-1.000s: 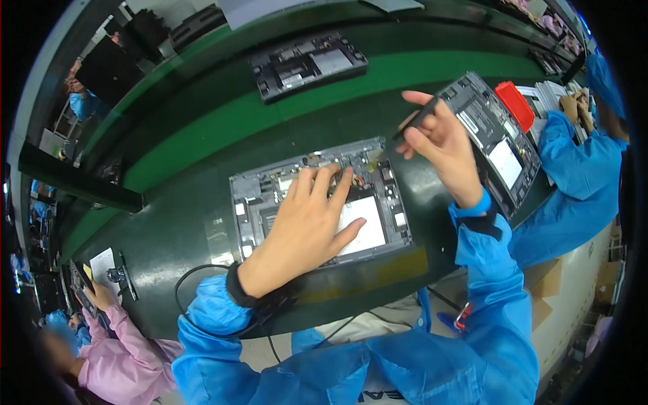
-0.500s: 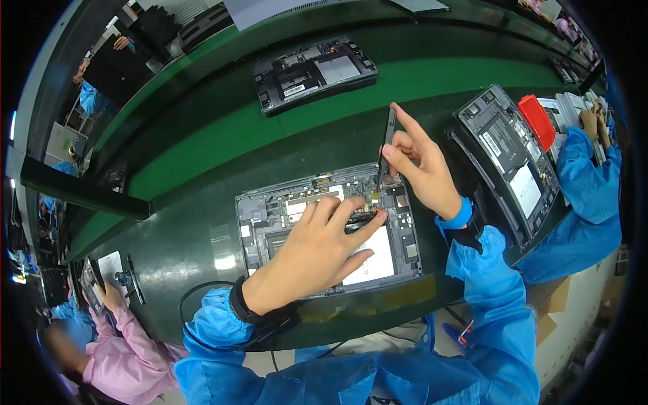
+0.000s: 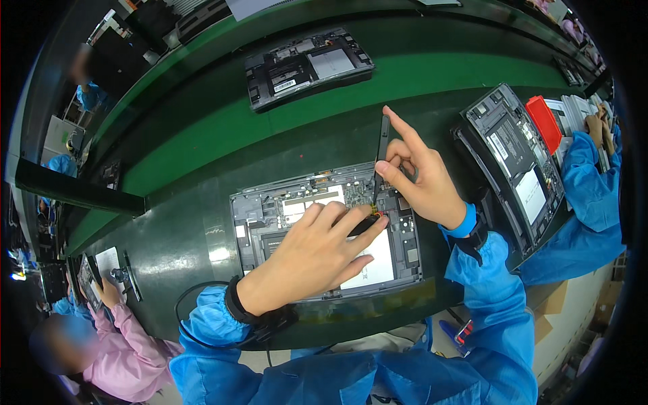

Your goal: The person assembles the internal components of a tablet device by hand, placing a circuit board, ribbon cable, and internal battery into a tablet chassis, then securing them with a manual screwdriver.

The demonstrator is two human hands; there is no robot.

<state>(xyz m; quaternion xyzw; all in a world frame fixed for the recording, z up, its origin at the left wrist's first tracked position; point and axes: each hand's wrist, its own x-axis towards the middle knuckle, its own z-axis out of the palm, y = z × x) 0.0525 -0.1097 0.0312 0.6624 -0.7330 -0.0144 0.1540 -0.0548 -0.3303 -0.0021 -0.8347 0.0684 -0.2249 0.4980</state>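
An opened laptop base (image 3: 412,270) lies on the bench in front of me, its circuit board, white-labelled part and battery exposed. My left hand (image 3: 314,246) rests over its middle, fingers stretched out, hiding part of the inside. Under its fingertips shows a small black part (image 3: 364,226) with red and yellow at its end. My right hand (image 3: 422,177) grips a slim black stick-like tool (image 3: 383,142) between thumb and fingers, index finger along its upper end. The tool stands nearly upright, its narrow tip down at the board beside my left fingertips. Its exact kind is unclear.
Another opened laptop base (image 3: 310,67) sits on the green strip (image 3: 202,135) at the back. More bases are stacked (image 3: 506,155) at the right, next to a red tray (image 3: 543,125) and a co-worker's blue sleeve (image 3: 584,175). A co-worker in pink (image 3: 131,358) works at the left.
The tool has moved slightly left and nearer me, its tip now beside my left fingertips. My left hand stays about where it was. The whole view has shifted a little.
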